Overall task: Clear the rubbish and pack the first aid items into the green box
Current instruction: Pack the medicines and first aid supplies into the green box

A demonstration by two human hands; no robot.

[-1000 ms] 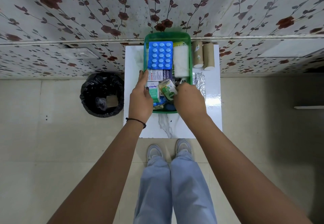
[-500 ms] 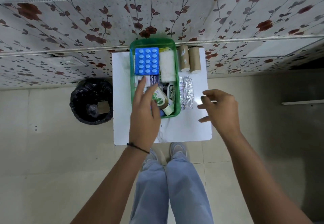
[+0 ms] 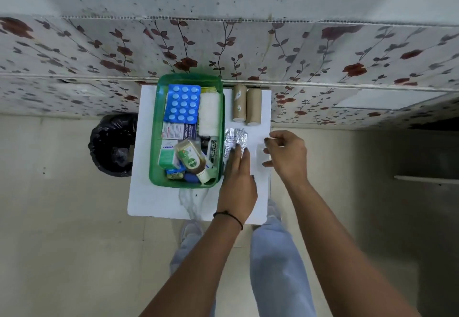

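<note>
My left hand (image 3: 237, 180) lies flat with the fingers pressed together, just beside the right wall of the green box (image 3: 154, 142), its fingertips touching the near end of the crumpled silver foil strip (image 3: 234, 140) on the white desk (image 3: 154, 200). My right hand (image 3: 285, 155) hovers at the desk's right edge, fingers loosely curled and apart, holding nothing; I cannot tell whether it touches the surface. The green box sits on the left half of the desk, its far end reaching past the desk's back edge toward the flowered wall (image 3: 323, 51). Inside it lie a blue blister pack (image 3: 183, 103), a white gauze roll (image 3: 209, 114), a medicated plaster packet (image 3: 178, 130), a green and white carton (image 3: 168, 154), a brown antiseptic bottle (image 3: 190, 159) lying tilted across the near end, and a tube (image 3: 214, 149) along the right wall. Two brown bandage rolls (image 3: 246, 105) lie side by side, touching, at the far right corner of the desk, close to the back edge. The near strip of the desk in front of the box is bare, as is the patch between my hands. A bin lined in black (image 3: 111, 145) stands on the floor just beside the desk's left edge.
</note>
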